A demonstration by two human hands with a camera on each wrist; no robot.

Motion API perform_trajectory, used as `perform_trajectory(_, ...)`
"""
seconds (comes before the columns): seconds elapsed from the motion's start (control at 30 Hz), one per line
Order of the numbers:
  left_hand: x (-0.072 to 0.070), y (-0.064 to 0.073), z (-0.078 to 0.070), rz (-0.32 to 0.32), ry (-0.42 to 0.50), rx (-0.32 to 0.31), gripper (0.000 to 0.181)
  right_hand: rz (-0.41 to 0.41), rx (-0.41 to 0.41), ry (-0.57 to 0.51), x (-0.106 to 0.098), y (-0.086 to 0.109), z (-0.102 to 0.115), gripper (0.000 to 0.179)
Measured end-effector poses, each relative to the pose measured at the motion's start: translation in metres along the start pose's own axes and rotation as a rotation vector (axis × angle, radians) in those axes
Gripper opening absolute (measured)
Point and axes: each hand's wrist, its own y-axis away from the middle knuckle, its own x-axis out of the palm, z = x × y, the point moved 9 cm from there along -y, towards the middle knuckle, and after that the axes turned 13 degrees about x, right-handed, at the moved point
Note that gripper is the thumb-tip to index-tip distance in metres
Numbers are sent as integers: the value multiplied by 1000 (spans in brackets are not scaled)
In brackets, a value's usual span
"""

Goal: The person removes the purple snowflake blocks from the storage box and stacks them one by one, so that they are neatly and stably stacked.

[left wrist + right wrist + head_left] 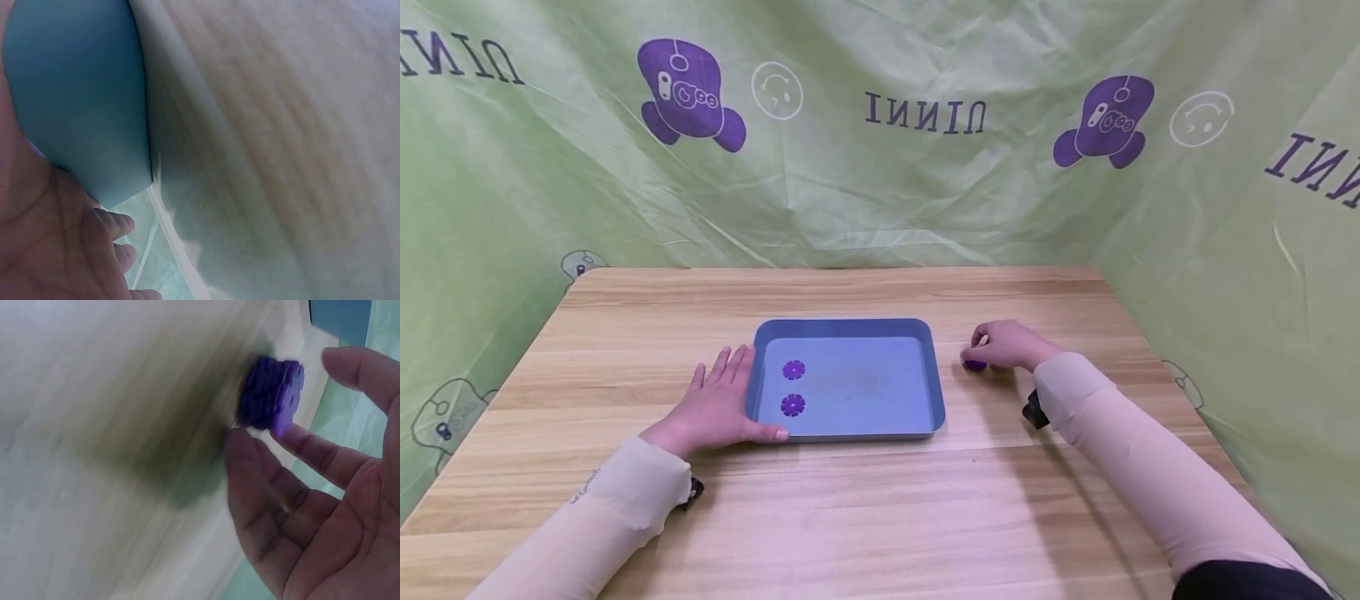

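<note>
A shallow blue tray [865,435] lies on the table. My left hand [718,408] rests against its left side with fingers spread and straight, the thumb along the front rim. In the left wrist view the palm lies beside the tray's outer wall [81,94]. Two purple notched discs, one at the back [793,370] and one nearer the front [793,405], lie flat inside on the left. Right of the tray, my right hand [1011,346] reaches over a stack of purple discs [269,394]. Its fingertips are right at the stack, while the thumb stands apart from it.
The wooden table [880,517] stretches out around the tray. A green printed cloth [880,192] hangs behind it and along both sides. Small black devices [1036,410] sit beneath the wrists.
</note>
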Motion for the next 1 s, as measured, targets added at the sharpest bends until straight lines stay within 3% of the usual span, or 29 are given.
perform_trajectory(0.37, 0, 0, -1, -4, 17, -4, 148, -15, -8, 136, 3, 3, 18, 18)
perform_trajectory(1.0, 1, 0, 2, -6, 11, 2, 146, -1, 9, 146, 3, 0, 19, 13)
